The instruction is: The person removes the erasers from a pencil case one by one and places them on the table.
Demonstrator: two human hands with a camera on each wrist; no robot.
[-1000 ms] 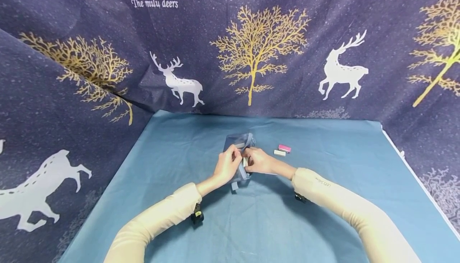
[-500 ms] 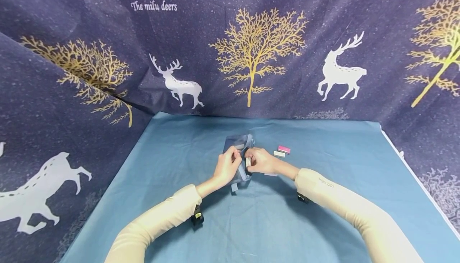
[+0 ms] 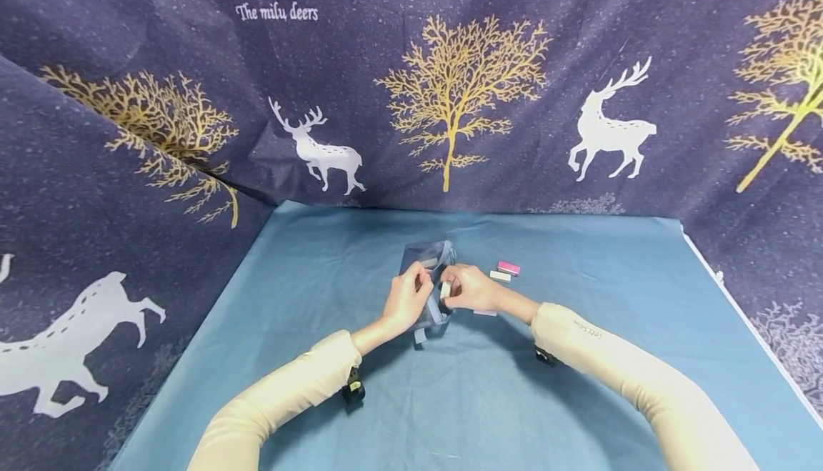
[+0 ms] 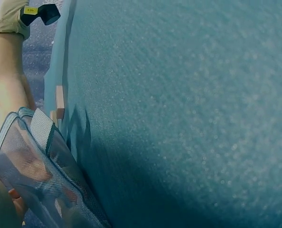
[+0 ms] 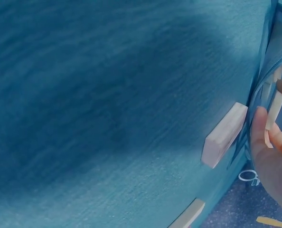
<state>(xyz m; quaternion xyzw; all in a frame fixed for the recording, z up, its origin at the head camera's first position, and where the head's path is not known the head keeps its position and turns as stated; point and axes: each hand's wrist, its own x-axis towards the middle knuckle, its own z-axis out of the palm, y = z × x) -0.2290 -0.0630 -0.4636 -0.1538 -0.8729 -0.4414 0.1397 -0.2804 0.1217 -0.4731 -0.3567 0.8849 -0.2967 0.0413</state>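
A blue mesh zip pouch (image 3: 418, 251) lies on the table, its zip edge facing right. My left hand (image 3: 406, 301) pinches the upper edge of the pouch near its opening. At that opening, my right hand (image 3: 474, 289) pinches a small white block (image 3: 446, 290), which looks like an eraser, between thumb and fingers. The right wrist view shows this white block (image 5: 275, 110) standing at the zip edge. Through the mesh a pale piece (image 3: 428, 264) shows. In the left wrist view the pouch (image 4: 60, 171) hides much of the right hand.
Right of the pouch lie a pink block (image 3: 509, 268) and a white block (image 3: 500, 276), side by side. A pale lilac block (image 3: 485, 312) sits partly under the right wrist. A patterned dark cloth (image 3: 514, 99) hangs behind the blue-covered table (image 3: 579, 264).
My right hand has shifted slightly right, with the white block more in sight at the pouch opening. The lilac block has come into fuller view. My left hand has stayed on the pouch.
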